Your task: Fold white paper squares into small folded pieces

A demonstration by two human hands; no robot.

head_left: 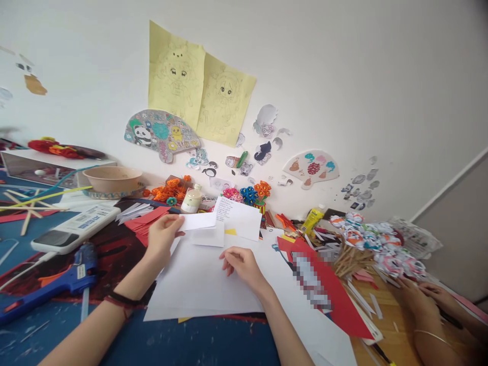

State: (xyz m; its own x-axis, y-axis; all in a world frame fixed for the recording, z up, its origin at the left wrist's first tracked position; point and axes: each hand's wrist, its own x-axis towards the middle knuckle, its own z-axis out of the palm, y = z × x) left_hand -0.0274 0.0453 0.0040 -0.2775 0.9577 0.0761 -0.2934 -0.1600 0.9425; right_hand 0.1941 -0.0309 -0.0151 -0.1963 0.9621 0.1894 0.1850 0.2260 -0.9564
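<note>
The wall (324, 76) rises beyond the large white sheet (206, 295), and the blue table (152, 345) shows along that sheet's near edge. The large sheet's middle spreads open between the two forearms, leaving room to move sideways and toward its near edge. Just right of it, a red sheet (345, 311) slants and bounds that side; well to its left lie a blue glue gun (84, 264) and a white power strip (76, 229). At its far edge, a written paper (246, 221) and a bottle (191, 201) close off the room. Over the large sheet's right part, the right hand (242, 264) has its fingers released and loosely bent; whether they touch it I cannot tell. Near its far left corner, the left hand (165, 235) pinches the left end of a white paper slip (200, 221), whose right end reaches the written paper in view
</note>
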